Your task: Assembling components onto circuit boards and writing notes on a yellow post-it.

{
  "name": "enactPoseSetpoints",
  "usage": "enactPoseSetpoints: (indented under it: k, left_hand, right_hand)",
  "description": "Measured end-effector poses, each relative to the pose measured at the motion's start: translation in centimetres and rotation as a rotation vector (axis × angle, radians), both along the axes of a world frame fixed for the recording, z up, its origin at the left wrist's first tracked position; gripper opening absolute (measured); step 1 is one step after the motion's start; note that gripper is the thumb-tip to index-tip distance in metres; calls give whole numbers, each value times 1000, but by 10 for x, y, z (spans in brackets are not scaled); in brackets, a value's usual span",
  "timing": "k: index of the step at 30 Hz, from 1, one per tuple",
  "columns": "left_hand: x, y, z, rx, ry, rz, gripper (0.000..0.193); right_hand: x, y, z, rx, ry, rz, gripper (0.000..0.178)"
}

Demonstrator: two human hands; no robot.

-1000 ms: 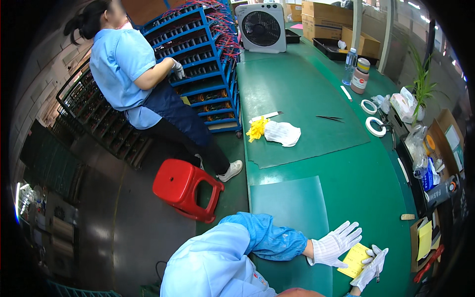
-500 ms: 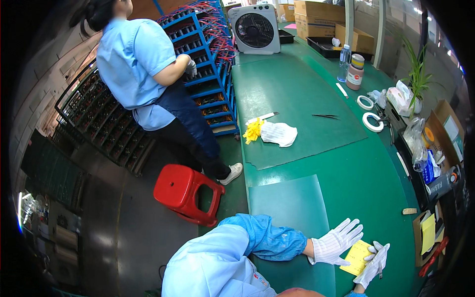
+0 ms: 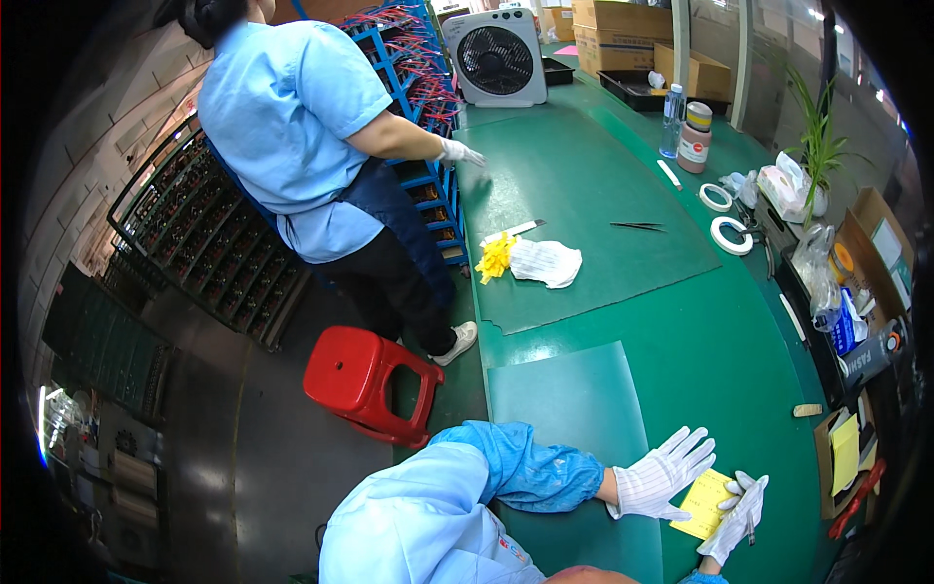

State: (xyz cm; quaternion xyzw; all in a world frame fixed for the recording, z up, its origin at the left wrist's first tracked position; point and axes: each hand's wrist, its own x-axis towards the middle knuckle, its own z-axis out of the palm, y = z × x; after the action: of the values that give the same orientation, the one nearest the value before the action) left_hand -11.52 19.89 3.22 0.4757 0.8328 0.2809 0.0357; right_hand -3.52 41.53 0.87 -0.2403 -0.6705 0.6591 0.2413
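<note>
My left hand (image 3: 664,474), in a white striped glove, lies flat on the green table with its fingers spread. Its edge meets a yellow slip of paper (image 3: 702,506) that bears handwriting or print. From the other side my right hand (image 3: 736,521), gloved as well, rests over the slip's right edge with bent fingers. A thin pen (image 3: 751,531) sticks out beside that hand, its grip partly hidden. Beneath my left forearm is a dark green mat (image 3: 569,389).
Farther up the table lie a white glove (image 3: 547,264), yellow finger cots (image 3: 495,258), tweezers (image 3: 637,226) and a knife (image 3: 514,232). Tape rolls (image 3: 732,236) and a cardboard box (image 3: 835,492) line the right. A co-worker (image 3: 292,136) stands left, beyond a red stool (image 3: 365,382).
The co-worker has turned and stretched a gloved hand out over the table's far left edge. My hands and the yellow slip stay almost where they were.
</note>
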Motion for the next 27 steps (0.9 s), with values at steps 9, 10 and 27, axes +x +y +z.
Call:
enactPoseSetpoints:
  k: [9, 10, 27]
  left_hand:
    - [-2, 1, -1, -6, -14, -2, 101]
    - [-2, 0, 1, -11, -16, -6, 101]
    - [-1, 2, -5, 45, -21, -13, 103]
  right_hand:
    - [-2, -4, 7, 0, -10, -2, 49]
    - [-3, -3, 3, 7, 9, -6, 50]
    - [-5, -26, 50, 304, -288, -25, 69]
